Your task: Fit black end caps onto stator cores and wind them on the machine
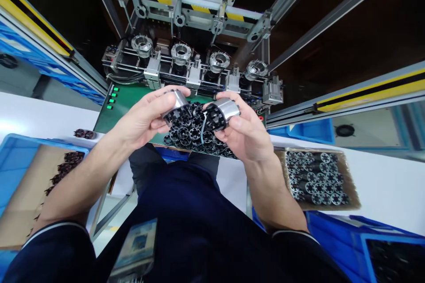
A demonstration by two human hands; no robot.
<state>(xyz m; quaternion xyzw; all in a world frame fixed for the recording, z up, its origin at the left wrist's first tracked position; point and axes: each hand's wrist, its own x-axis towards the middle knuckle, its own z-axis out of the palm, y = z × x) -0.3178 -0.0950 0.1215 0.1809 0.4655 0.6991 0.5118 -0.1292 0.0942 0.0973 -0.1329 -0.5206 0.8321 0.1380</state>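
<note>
your left hand (146, 115) pinches a stator (175, 105) between thumb and fingertips, thumb on top of its shiny steel band, fingers curled under. the part is a short cylinder; its axis runs roughly left to right and tilts down, so the black slotted end faces right and down toward the pile (194, 135). your right hand (245, 130) grips a second stator (221, 115) the same way, thumb over the steel band, fingers closed beneath. its axis also lies near level, and its black slotted end faces left, toward the first part. the two black ends point at each other, close but apart, with a thin wire loop hanging at the second stator's open face.

both parts hover just above the pile, a heap of like black stators lying on the green plate (124, 106) in front of you. beyond the plate stands a row of four round fixtures (181, 53), each with a steel ring on top, under a grey machine frame (199, 9).

to your right a cardboard tray (352, 185) holds stators standing on end in rows, slotted faces up. to your left a blue bin (20, 154) holds a few dark wound parts on a brown liner. two more dark parts (84, 133) sit on the white table near the plate's left corner.
</note>
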